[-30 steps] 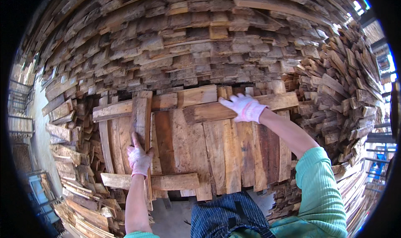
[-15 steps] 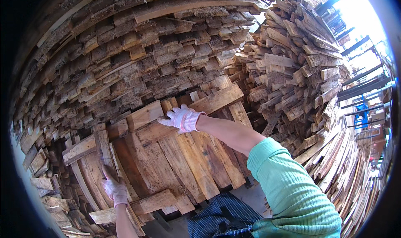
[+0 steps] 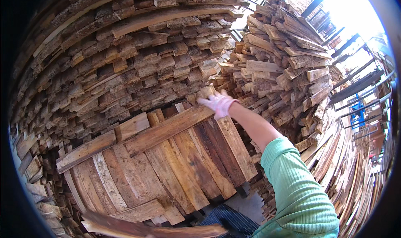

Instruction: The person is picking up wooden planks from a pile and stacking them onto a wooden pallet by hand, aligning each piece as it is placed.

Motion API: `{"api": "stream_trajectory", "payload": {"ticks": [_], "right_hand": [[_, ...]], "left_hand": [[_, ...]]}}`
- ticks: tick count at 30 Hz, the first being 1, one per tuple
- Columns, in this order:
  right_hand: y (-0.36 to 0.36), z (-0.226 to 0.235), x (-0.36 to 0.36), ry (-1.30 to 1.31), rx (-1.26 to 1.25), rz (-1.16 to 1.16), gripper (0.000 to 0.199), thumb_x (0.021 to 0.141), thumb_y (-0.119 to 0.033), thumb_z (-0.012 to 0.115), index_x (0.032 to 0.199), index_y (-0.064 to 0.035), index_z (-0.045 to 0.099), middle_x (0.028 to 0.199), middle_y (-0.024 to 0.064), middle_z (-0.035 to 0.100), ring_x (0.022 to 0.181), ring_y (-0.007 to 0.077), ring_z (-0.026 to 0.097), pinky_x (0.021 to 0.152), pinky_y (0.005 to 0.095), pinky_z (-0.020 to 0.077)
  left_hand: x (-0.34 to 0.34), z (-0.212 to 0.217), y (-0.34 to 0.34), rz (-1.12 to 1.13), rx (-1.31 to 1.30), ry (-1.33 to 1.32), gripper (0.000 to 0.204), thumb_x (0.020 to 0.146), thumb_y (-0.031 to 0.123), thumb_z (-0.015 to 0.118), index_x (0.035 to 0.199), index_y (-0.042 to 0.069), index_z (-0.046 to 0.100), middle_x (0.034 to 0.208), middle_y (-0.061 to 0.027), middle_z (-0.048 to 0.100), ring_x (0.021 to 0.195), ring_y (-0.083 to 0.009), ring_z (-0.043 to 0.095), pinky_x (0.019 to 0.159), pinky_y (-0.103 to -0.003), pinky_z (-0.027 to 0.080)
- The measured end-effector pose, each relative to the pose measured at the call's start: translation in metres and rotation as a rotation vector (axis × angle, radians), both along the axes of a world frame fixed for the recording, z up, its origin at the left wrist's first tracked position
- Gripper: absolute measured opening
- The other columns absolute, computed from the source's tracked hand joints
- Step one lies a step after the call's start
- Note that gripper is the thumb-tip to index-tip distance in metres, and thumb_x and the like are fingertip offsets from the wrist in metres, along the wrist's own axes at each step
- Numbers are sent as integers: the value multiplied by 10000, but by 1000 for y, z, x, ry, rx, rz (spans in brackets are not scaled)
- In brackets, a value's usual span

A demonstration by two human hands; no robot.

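A loose plank (image 3: 158,229) crosses the lower edge; whatever holds it is out of view. Beyond it leans a wooden pallet (image 3: 167,167). The gloved right hand (image 3: 219,103) rests on its top crossboard (image 3: 167,129), fingers spread flat. Stacked timber (image 3: 146,50) rises behind.

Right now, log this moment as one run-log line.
right hand: gloved, resting on upper crosswise plank | left hand: not in view | pallet: leaning against stacked boards | loose board: at bottom edge
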State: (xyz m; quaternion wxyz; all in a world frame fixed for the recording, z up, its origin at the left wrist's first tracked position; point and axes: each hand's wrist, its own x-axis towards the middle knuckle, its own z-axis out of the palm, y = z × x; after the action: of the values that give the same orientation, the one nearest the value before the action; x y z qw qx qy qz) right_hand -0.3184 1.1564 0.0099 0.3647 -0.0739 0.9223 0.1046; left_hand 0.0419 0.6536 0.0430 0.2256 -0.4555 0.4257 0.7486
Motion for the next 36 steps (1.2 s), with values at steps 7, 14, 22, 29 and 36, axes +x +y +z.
{"api": "stream_trajectory", "payload": {"ticks": [7, 14, 22, 29, 36], "right_hand": [[37, -33, -1, 97, -61, 46, 970, 791, -380, 800, 1606, -240, 294, 1543, 157, 442, 1398, 387, 468, 1123, 537, 414], [23, -49, 65, 460, -112, 32, 861, 880, -340, 734, 1599, -240, 272, 1502, 222, 445, 1415, 420, 397, 1142, 584, 347], [63, -144, 188, 433, -375, -777, 676, 1014, -406, 540, 1603, -224, 264, 1448, 350, 413, 1227, 498, 534, 1094, 459, 427], [39, -143, 173, 253, -345, -748, 745, 1053, -430, 404, 1645, -102, 91, 1594, 388, 202, 1454, 532, 311, 1214, 485, 278], [99, -165, 190, 314, -11, -383, 657, 1052, -317, 478, 1628, -145, 213, 1372, 298, 476, 1120, 400, 555, 1035, 518, 431]], "left_hand": [[143, -66, 84, 88, 455, -249, 444, 989, 281, 608, 1356, 33, 569, 1337, -119, 618, 1248, -280, 571, 1106, -455, 434], [149, -143, 170, 232, 585, -282, 483, 925, 228, 716, 1301, -16, 538, 1312, -182, 591, 1267, -387, 542, 1124, -597, 433], [83, -189, 207, 401, 734, -109, 681, 822, 82, 774, 1423, 18, 460, 1460, -212, 492, 1390, -456, 434, 1145, -712, 349], [124, -165, 211, 348, 746, -125, 514, 891, 177, 701, 1343, -6, 537, 1392, -202, 551, 1344, -429, 488, 1150, -616, 391], [72, -191, 219, 413, 798, -236, 534, 871, 34, 720, 1342, -38, 480, 1355, -211, 533, 1303, -433, 503, 1095, -699, 421]]}}
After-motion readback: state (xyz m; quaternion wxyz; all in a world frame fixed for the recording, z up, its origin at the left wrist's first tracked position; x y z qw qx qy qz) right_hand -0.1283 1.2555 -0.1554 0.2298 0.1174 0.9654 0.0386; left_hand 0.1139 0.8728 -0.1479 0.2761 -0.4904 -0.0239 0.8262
